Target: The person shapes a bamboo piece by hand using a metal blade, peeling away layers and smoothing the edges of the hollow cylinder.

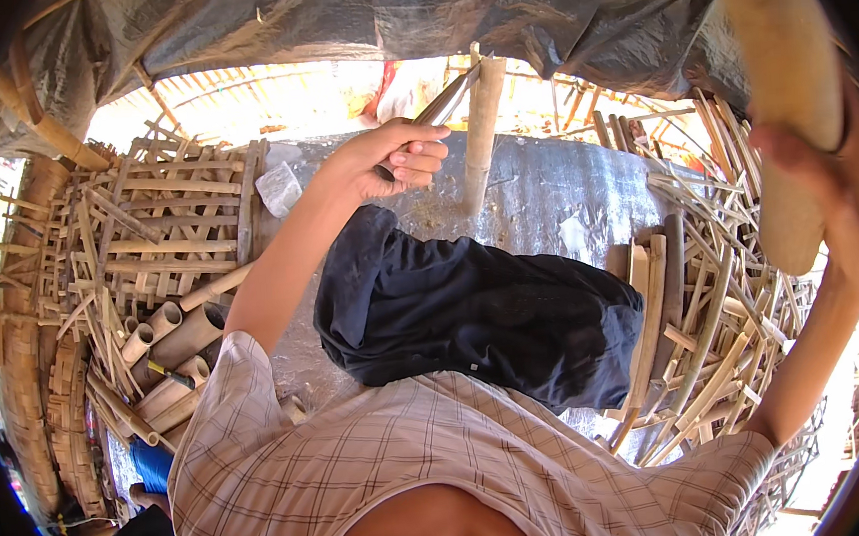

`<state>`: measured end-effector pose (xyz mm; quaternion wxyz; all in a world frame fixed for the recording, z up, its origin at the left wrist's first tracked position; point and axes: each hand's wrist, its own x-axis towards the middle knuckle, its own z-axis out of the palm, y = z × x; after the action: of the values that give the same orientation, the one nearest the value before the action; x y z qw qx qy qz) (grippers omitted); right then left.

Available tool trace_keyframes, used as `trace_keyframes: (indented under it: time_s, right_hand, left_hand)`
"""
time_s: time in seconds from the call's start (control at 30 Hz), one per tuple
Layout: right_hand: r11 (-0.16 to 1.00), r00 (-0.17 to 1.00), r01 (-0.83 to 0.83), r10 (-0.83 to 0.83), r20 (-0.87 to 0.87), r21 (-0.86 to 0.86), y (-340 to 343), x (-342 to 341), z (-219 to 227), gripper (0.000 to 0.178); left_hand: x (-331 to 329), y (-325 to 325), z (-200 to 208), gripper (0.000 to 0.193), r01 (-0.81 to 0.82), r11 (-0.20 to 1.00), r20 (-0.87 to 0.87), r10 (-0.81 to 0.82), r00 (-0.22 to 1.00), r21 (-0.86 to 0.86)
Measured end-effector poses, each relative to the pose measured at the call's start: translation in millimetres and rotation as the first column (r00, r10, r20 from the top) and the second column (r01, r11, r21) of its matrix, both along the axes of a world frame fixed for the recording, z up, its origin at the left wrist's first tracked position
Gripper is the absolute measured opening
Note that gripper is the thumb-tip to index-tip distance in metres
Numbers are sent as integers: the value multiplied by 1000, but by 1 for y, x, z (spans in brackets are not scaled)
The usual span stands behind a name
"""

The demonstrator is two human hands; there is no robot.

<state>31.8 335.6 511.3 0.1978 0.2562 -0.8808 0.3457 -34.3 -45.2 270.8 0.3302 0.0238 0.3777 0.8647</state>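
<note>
My left hand is closed around the dark handle of a knife. The knife's blade points up and away to the right. Its far end lies at the top of an upright piece of bamboo; how deep it sits there I cannot tell. On the right, my right hand is raised and wrapped around a thick, pale wooden club. The club's upper end runs out of the picture. It is apart from the knife and the bamboo.
Cut bamboo tubes and a woven bamboo frame lie to the left. Split bamboo strips are heaped on the right. Dark sheeting hangs across the far side. A whitish plastic cup-like piece lies on the grey ground.
</note>
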Motion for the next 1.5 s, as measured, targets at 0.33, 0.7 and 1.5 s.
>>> trace_keyframes:
  time_s: [0.33, 0.7, 1.5]
  right_hand:
    - [985, 942, 48, -99, 321, 164, -33, -45, -141, 74]
    - [930, 908, 38, -184, 376, 365, 3, -55, -193, 79]
    - [848, 927, 51, -238, 291, 528, -10, -44, -226, 89]
  left_hand:
    - [-12, -9, -13, 23, 4, 1000, 33, -4, 999, -22]
    - [-39, -10, -63, 37, -72, 988, 53, 80, 995, -133]
    - [-7, 13, -76, 18, 84, 924, 105, -48, 993, -373]
